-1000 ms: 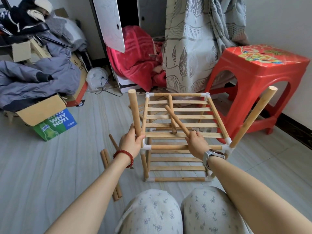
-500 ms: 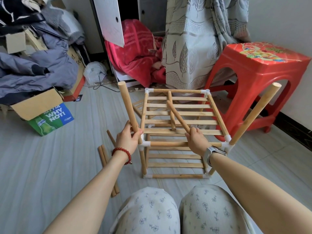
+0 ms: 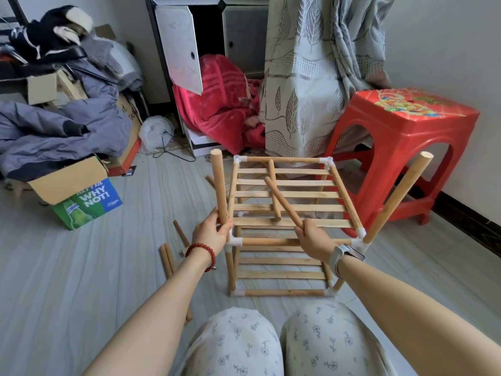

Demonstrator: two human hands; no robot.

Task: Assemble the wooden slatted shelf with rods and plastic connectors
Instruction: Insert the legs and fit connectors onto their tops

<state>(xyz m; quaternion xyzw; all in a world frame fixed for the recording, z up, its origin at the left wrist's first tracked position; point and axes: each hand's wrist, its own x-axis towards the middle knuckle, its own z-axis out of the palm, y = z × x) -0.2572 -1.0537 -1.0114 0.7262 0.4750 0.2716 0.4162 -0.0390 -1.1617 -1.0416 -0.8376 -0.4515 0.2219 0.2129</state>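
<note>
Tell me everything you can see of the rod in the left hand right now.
The rod is a plain round dowel of light wood with a flat-cut top end. It stands nearly upright, leaning slightly left, at the shelf's near-left corner. The left hand grips its lower part, fingers curled round it, just above the white plastic connector. Whether its bottom end is seated there is hidden.

Pale plank floor (image 3: 81, 267) carrying shelf parts and clutter.
Slatted shelf frame (image 3: 284, 267) standing mid-floor; loose rods (image 3: 167, 257) lying just left of it; red stool (image 3: 401, 147) sitting right; green-blue carton (image 3: 86, 202) and grey clothes pile (image 3: 67, 131) sitting far left.
</note>
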